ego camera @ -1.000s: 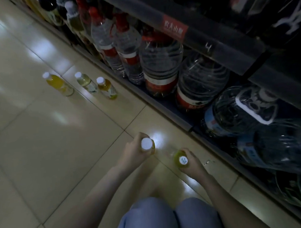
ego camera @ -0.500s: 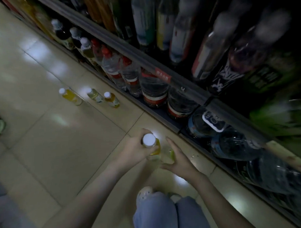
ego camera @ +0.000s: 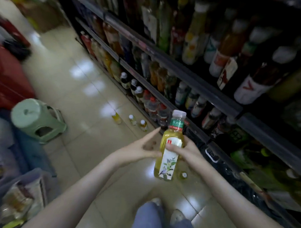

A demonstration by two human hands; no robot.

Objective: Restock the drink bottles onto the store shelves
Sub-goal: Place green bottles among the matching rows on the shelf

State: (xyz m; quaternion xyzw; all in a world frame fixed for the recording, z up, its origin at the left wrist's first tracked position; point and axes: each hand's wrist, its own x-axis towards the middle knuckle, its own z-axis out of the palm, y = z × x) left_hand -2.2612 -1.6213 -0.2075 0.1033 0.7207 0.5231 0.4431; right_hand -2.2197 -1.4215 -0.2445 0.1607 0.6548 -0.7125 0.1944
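Yellow-green tea bottle (ego camera: pixel 166 162), tilted, gripped mid-body by R hand (ego camera: pixel 188 152); L hand (ego camera: pixel 139 149) just beside it, fingers straight, holding nothing. Shelves (ego camera: pixel 215 96) at right.

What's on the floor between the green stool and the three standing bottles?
Nothing: the head view shows only bare tile between the green stool and the three bottles.

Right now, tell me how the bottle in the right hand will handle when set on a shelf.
The bottle looks filled nearly to its neck with yellow drink, so probably weighty for its size. Tall and slim, it may tip if set down tilted. Its smooth label could slip, though the right hand wraps round it.
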